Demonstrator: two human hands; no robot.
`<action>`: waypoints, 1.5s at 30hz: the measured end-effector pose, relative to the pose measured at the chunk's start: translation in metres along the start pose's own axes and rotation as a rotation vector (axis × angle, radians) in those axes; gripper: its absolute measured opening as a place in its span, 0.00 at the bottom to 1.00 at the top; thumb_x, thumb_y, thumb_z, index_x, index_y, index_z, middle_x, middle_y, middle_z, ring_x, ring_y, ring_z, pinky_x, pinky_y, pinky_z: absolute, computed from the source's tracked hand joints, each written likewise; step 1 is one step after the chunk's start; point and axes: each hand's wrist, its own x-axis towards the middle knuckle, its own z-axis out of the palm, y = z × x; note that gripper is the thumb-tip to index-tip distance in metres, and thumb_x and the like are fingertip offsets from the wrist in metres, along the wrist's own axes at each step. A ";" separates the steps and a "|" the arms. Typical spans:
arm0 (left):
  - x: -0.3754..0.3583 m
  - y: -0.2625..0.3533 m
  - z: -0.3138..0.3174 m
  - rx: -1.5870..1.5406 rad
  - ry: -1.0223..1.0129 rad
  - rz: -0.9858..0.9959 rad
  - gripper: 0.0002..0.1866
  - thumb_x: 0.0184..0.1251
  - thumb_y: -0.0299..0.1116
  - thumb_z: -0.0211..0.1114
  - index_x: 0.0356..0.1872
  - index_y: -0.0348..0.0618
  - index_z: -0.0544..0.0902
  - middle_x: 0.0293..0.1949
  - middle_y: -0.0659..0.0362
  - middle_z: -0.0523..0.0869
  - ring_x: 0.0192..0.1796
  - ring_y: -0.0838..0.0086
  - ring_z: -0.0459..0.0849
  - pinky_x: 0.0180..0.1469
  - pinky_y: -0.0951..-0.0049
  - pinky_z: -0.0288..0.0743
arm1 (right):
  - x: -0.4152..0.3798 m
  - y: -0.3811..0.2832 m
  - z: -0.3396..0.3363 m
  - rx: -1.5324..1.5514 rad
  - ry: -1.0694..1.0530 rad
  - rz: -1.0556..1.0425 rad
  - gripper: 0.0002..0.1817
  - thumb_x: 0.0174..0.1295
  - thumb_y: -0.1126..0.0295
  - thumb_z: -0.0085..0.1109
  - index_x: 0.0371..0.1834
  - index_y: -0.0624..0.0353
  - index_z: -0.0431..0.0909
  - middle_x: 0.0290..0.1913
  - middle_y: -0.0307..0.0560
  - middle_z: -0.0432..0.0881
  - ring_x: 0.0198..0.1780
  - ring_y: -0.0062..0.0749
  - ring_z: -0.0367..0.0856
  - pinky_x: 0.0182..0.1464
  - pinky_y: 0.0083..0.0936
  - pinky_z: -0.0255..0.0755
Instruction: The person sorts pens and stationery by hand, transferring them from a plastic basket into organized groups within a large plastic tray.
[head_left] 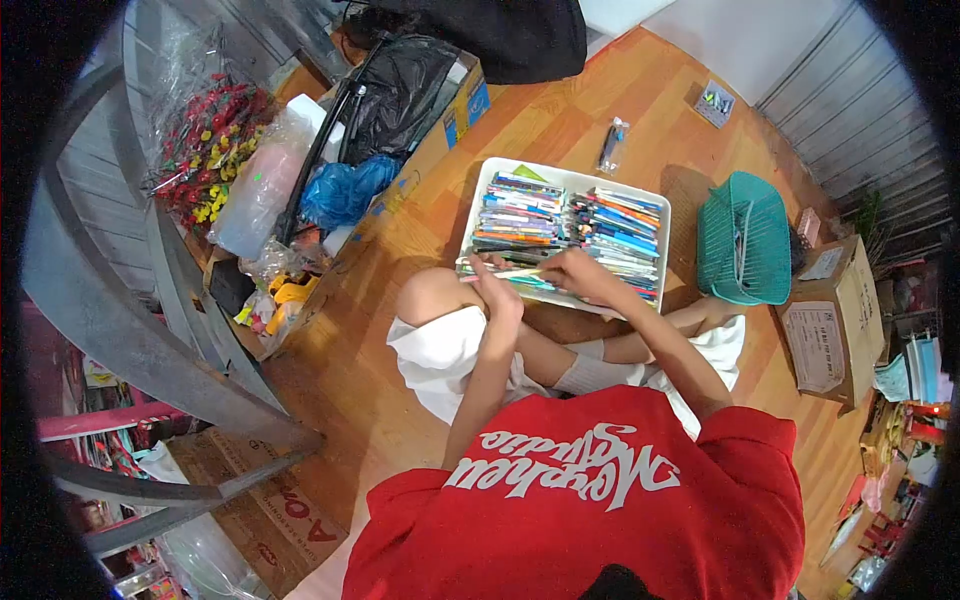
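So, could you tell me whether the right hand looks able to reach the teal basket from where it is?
Probably yes: the right hand rests at the tray, and the teal basket sits just beside it on the floor, with nothing between them.

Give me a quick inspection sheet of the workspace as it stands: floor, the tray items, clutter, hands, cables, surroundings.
Surface: wooden floor; the person sits on it.
Job's things: white tray packed with rows of colourful pens, lying in front of the knees.
Clutter: teal basket right of the tray; small packet beyond it; cardboard box at right; open box with black bag and blue bag at left.
Hands: left hand and right hand both at the tray's near edge on the pens; grip unclear.
Cables: nothing seen.
Surroundings: metal railing and wrapped artificial flowers at left, shutter at right.
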 end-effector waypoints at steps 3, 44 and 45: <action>0.006 0.003 0.001 -0.132 0.067 -0.042 0.14 0.72 0.44 0.49 0.29 0.48 0.66 0.21 0.64 0.66 0.26 0.76 0.65 0.34 0.75 0.63 | 0.009 -0.003 -0.014 -0.024 -0.003 -0.024 0.10 0.57 0.71 0.58 0.39 0.66 0.80 0.31 0.60 0.80 0.33 0.52 0.79 0.36 0.36 0.73; -0.011 0.001 0.008 0.015 -0.183 -0.168 0.31 0.75 0.51 0.36 0.65 0.33 0.54 0.62 0.43 0.67 0.66 0.59 0.66 0.69 0.57 0.60 | 0.042 0.055 -0.011 0.049 0.258 0.205 0.09 0.59 0.69 0.57 0.32 0.65 0.81 0.24 0.54 0.81 0.25 0.37 0.80 0.32 0.30 0.71; -0.012 0.003 0.010 0.001 -0.185 -0.176 0.31 0.74 0.51 0.37 0.65 0.32 0.54 0.62 0.43 0.67 0.66 0.59 0.66 0.69 0.56 0.60 | 0.051 0.056 -0.020 -0.008 0.311 0.244 0.09 0.59 0.69 0.57 0.33 0.64 0.81 0.23 0.54 0.80 0.25 0.40 0.79 0.32 0.30 0.71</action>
